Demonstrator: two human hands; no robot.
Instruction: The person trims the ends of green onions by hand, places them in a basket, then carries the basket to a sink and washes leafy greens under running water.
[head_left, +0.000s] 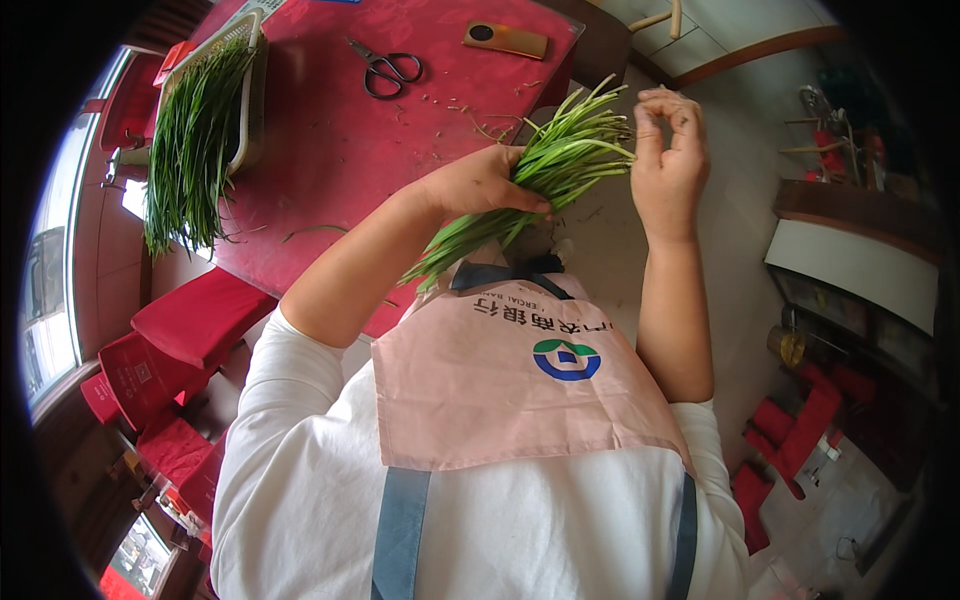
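My left hand (487, 184) is shut around a bunch of green garlic chives (559, 161) at the corner of the red table. The pale stem ends point up and right, and the leaf tips hang down toward my apron (517, 382). Just right of the stem ends, my right hand (671, 146) is raised with its fingers curled toward the thumb. Dirt marks its fingers. Whether a small scrap is pinched between the fingertips cannot be made out.
The red-covered table (322, 127) bears black-handled scissors (386, 67), a gold smartphone (505, 40) and scattered plant trimmings (487, 124). More chives (199, 142) overhang a pale plastic basket (251, 97) at the left. Red-covered chairs (202, 315) stand below that table edge.
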